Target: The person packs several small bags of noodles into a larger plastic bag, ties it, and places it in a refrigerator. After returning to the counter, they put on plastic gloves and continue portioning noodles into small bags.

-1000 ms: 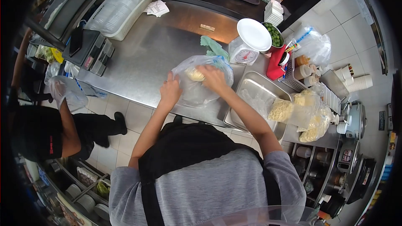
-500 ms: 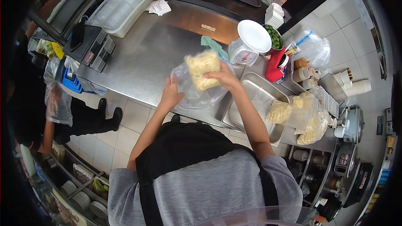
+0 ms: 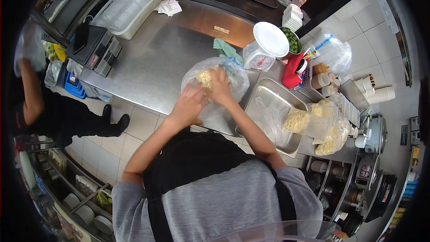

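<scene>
A block of pale yellow noodles [image 3: 204, 79] is at the clear plastic bag [image 3: 239, 80] on the steel counter, partly covered by my fingers. My right hand [image 3: 219, 88] reaches over the bag from the right, its fingers curled against the noodles. From the left, my left hand [image 3: 190, 106] lies over the bag's near edge, fingers stretched toward the noodles. Behind the bag is a crumpled green cloth [image 3: 227, 48]. A white dial scale [image 3: 260, 59] with a round pan stands just beyond, to the right.
A steel tray [image 3: 275, 90] holding clear plastic is at my right, with bagged noodles [image 3: 296, 121] along its side. A white basket of plastic containers [image 3: 130, 13] sits at the back left. Another person [image 3: 31, 94] stands at the left, one arm raised with a plastic bag.
My right hand has lowered the noodles into the bag area. My left hand has moved from the bag's left rim toward the noodles. The other person's arm has risen with a plastic bag.
</scene>
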Tool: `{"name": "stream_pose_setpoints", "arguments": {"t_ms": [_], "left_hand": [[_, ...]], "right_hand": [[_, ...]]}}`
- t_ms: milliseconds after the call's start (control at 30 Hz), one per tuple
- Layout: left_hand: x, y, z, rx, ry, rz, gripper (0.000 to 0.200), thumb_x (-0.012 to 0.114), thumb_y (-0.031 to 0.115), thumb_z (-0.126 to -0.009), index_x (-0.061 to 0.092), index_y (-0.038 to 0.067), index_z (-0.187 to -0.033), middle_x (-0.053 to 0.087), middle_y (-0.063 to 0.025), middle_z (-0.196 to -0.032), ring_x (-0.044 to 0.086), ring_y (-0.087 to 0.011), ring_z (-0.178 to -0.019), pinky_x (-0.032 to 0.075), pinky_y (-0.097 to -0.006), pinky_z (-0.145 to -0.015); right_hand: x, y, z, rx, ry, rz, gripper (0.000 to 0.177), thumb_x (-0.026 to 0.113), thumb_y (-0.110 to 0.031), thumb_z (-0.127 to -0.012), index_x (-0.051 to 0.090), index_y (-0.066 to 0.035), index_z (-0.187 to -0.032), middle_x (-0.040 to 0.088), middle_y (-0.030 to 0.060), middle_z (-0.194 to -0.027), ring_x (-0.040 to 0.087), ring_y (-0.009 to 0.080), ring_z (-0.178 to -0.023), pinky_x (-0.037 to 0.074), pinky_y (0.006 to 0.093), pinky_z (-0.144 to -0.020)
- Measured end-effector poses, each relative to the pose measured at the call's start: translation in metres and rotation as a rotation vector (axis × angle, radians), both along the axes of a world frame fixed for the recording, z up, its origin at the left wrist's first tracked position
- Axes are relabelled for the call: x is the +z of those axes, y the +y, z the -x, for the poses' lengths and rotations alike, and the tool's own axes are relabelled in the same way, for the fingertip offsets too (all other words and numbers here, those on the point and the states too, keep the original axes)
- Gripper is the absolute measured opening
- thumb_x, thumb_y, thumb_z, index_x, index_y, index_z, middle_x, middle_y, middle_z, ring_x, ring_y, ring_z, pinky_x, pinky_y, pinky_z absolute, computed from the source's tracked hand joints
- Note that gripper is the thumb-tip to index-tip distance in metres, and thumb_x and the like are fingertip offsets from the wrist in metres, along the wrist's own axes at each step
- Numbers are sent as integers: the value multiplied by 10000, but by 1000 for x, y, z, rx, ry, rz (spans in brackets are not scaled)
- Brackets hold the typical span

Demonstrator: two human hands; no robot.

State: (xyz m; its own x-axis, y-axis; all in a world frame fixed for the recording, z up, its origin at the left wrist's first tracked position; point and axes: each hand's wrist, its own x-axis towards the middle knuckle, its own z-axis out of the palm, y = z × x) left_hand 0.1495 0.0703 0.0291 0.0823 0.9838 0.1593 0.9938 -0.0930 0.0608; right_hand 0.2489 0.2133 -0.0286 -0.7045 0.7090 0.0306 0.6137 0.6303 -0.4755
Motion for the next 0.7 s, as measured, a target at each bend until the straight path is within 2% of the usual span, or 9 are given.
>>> {"name": "stream_pose_setpoints", "arguments": {"t_ms": [133, 233, 367, 433, 500, 533, 600, 667, 700], "left_hand": [[-48, 19, 18, -192, 370, 270, 209, 586, 172, -756, 677, 84, -922, 585, -108, -1112, 407, -266, -1227, 195, -486, -1078], [-56, 21, 35, -272, 282, 449, 228, 482, 159, -820, 701, 106, -788, 655, -72, -936, 460, -239, -1179, 154, -475, -1093], [-53, 21, 54, -210, 307, 557, 202, 510, 185, -807, 702, 126, -789, 667, -62, -935, 513, -230, -1115, 92, -505, -1097], [-41, 24, 46, -226, 362, 675, 240, 594, 303, -783, 675, 137, -937, 664, -98, -959, 499, -283, -1143, 69, -538, -1089], [-32, 15, 39, -181, 252, 593, 573, 705, 446, -665, 579, 157, -1143, 661, -130, -967, 455, -364, -1184, 24, -569, -1079], [-52, 12, 43, -193, 286, 492, 843, 757, 516, -559, 462, 189, -1278, 658, -143, -970, 417, -421, -1200, -17, -589, -1068], [-34, 9, 41, -158, 270, 557, 735, 768, 503, -544, 562, 159, -1160, 656, -151, -957, 400, -418, -1210, -26, -602, -1060], [-7, 16, 29, -116, 359, 736, 680, 737, 497, -600, 562, 184, -1177, 625, -152, -1068, 389, -384, -1235, -4, -586, -1070], [-6, 15, 29, -127, 317, 680, 667, 736, 482, -610, 562, 165, -1171, 618, -148, -1079, 390, -376, -1234, 17, -581, -1071]], "right_hand": [[-2, -5, 6, 7, -39, -93, 734, 714, -205, -655, 371, -254, -1302, 237, 175, -1386, 246, 466, -1241, 298, 688, -854], [-5, 12, 1, 36, -98, -117, 728, 722, -216, -647, 389, -283, -1291, 238, 172, -1388, 246, 444, -1250, 297, 679, -865], [-9, 46, -8, -32, -169, -182, 750, 708, -273, -662, 361, -311, -1327, 235, 149, -1393, 226, 376, -1281, 276, 639, -902], [-32, 51, -9, -20, -172, -283, 776, 693, -338, -668, 332, -330, -1355, 243, 153, -1401, 221, 363, -1300, 255, 640, -920], [-29, 48, -10, -6, -173, -265, 806, 680, -393, -669, 299, -339, -1377, 234, 166, -1412, 214, 359, -1313, 237, 635, -939], [-36, 54, -22, 23, -105, -315, 812, 690, -407, -656, 312, -330, -1371, 244, 180, -1409, 218, 358, -1313, 228, 638, -944], [-9, 48, -33, 86, -13, -169, 754, 693, -400, -685, 365, -267, -1351, 286, 202, -1396, 251, 384, -1297, 249, 597, -974], [12, 52, -57, 93, 160, -76, 640, 675, -353, -732, 440, -184, -1303, 358, 205, -1358, 320, 369, -1268, 292, 508, -998], [28, 56, -75, 86, 261, -31, 581, 663, -325, -755, 472, -146, -1273, 391, 203, -1338, 352, 358, -1253, 310, 462, -1003]]}}
